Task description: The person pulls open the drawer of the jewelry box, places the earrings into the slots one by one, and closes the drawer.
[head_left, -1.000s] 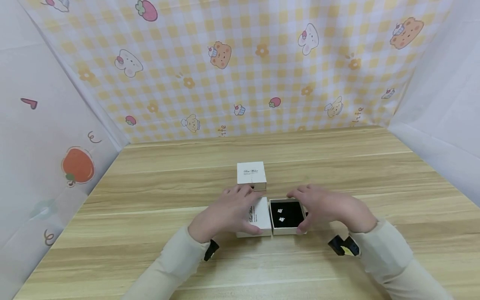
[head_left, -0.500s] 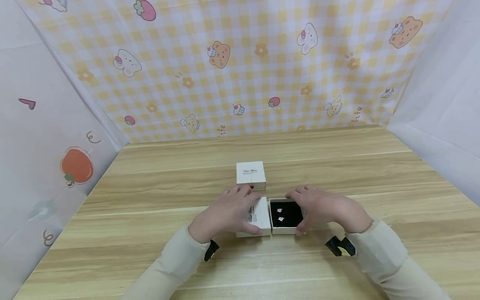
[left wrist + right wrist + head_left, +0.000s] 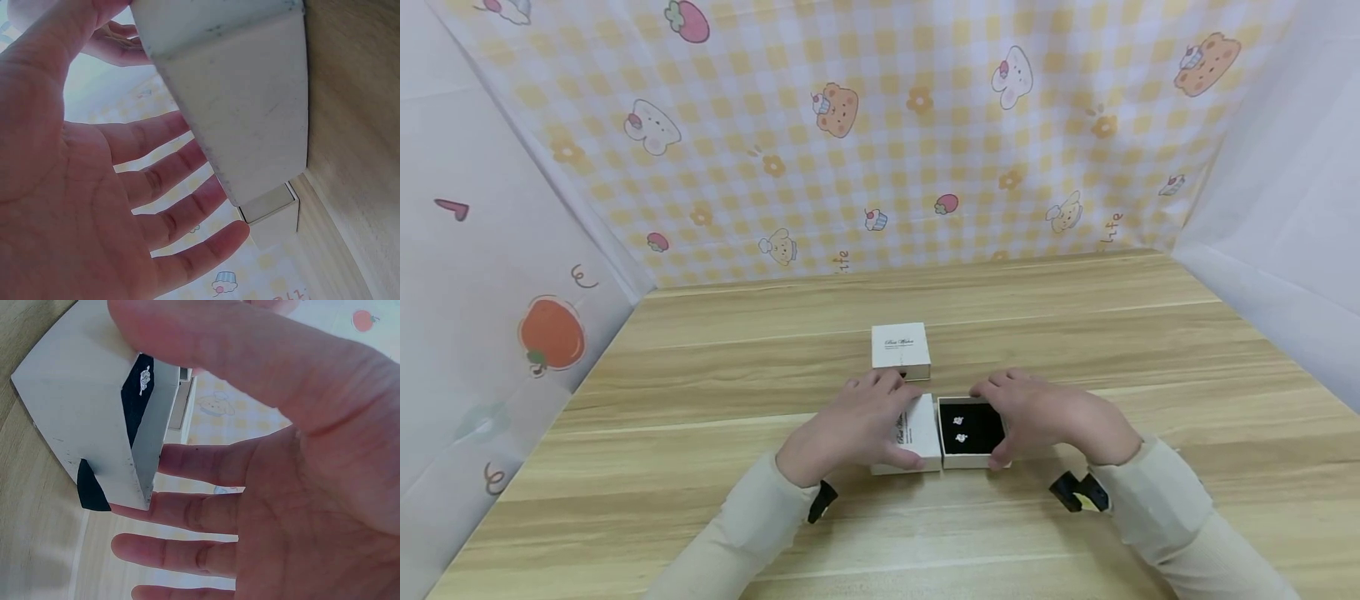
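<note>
My left hand (image 3: 853, 425) grips a white jewelry box sleeve (image 3: 921, 433) with small print on top, thumb at its near side and fingers toward its far side. Right beside the sleeve sits the open box drawer (image 3: 973, 461), lined in black, holding two small silvery earrings (image 3: 961, 437). Across that drawer my right hand (image 3: 1052, 417) holds it between the thumb on the near wall and fingertips at the far wall. A black pull tab (image 3: 92, 487) sticks out of the drawer's outer end in the right wrist view. Part of the sleeve is hidden under my left hand.
Just behind the sleeve stands another white box (image 3: 901, 346) with the same print. Everything rests on a wood-grain table (image 3: 737, 333). A yellow checked cloth (image 3: 887, 125) hangs along the back, with white cloth (image 3: 467, 292) at the sides.
My right wrist has shifted slightly left, while both hands keep their places on the sleeve and drawer. The head view has drifted a little.
</note>
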`<control>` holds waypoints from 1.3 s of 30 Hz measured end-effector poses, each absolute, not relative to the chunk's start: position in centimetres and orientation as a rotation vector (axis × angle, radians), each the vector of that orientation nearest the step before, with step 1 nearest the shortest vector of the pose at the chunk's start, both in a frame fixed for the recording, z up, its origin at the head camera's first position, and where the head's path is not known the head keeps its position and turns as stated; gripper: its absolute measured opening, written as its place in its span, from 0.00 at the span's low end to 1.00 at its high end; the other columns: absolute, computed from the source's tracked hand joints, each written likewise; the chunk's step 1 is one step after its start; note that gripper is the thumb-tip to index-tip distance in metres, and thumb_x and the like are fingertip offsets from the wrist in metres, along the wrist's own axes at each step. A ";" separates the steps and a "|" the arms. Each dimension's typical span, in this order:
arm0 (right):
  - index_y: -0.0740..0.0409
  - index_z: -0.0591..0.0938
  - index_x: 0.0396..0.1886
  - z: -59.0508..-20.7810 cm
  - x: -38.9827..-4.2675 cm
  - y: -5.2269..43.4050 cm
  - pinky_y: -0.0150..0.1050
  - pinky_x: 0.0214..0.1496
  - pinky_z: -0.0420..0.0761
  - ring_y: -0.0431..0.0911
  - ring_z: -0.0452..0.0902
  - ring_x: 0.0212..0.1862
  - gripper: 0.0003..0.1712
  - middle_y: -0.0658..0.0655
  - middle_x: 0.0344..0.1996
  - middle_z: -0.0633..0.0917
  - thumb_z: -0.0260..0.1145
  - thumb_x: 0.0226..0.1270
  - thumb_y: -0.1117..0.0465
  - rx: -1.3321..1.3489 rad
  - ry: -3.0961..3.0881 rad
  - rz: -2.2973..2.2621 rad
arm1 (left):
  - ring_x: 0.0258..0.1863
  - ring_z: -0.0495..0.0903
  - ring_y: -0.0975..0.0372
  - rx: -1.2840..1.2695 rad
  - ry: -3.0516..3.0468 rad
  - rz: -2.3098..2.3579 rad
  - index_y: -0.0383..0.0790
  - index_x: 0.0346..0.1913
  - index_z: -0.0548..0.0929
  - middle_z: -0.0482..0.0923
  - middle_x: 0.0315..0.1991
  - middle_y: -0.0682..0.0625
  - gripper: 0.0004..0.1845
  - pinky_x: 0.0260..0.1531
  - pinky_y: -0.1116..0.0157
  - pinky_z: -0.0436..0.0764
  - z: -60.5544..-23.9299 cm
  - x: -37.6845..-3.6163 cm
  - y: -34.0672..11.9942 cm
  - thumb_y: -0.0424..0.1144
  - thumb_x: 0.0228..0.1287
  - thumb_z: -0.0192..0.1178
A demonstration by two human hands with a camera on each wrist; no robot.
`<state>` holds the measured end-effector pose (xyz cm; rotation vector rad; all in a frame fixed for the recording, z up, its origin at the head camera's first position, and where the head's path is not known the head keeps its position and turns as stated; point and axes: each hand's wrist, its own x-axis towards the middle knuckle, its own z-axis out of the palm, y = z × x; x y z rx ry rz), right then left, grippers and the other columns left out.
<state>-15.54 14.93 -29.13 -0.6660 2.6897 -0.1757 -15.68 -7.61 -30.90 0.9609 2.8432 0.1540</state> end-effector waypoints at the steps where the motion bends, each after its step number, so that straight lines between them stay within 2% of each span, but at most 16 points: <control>1: 0.60 0.69 0.61 -29.1 -15.5 14.9 0.55 0.61 0.66 0.57 0.64 0.62 0.48 0.59 0.59 0.72 0.77 0.41 0.46 -0.668 2.690 -0.176 | 0.53 0.67 0.56 0.960 2.842 0.160 0.46 0.64 0.68 0.69 0.54 0.49 0.45 0.56 0.55 0.67 -30.9 -15.7 -7.6 0.63 0.44 0.67; 13: 0.60 0.69 0.61 -29.3 -15.5 14.9 0.55 0.61 0.66 0.58 0.64 0.62 0.47 0.59 0.59 0.72 0.76 0.41 0.45 -0.690 2.680 -0.197 | 0.50 0.67 0.57 0.965 2.846 0.126 0.46 0.64 0.69 0.69 0.51 0.51 0.44 0.53 0.57 0.69 -30.9 -15.6 -7.7 0.64 0.44 0.66; 21: 0.59 0.69 0.60 -29.5 -15.6 15.0 0.55 0.61 0.66 0.58 0.64 0.62 0.47 0.60 0.59 0.72 0.76 0.41 0.44 -0.693 2.678 -0.211 | 0.56 0.66 0.57 0.947 2.837 0.101 0.47 0.65 0.68 0.68 0.54 0.51 0.44 0.56 0.57 0.68 -30.8 -15.6 -7.5 0.65 0.45 0.65; 39: 0.61 0.69 0.60 -29.6 -16.0 15.0 0.55 0.58 0.68 0.58 0.68 0.59 0.47 0.61 0.57 0.73 0.75 0.42 0.44 -0.793 2.669 -0.256 | 0.56 0.66 0.57 0.945 2.849 0.083 0.48 0.65 0.69 0.69 0.52 0.52 0.44 0.53 0.58 0.69 -30.7 -15.5 -7.6 0.65 0.45 0.65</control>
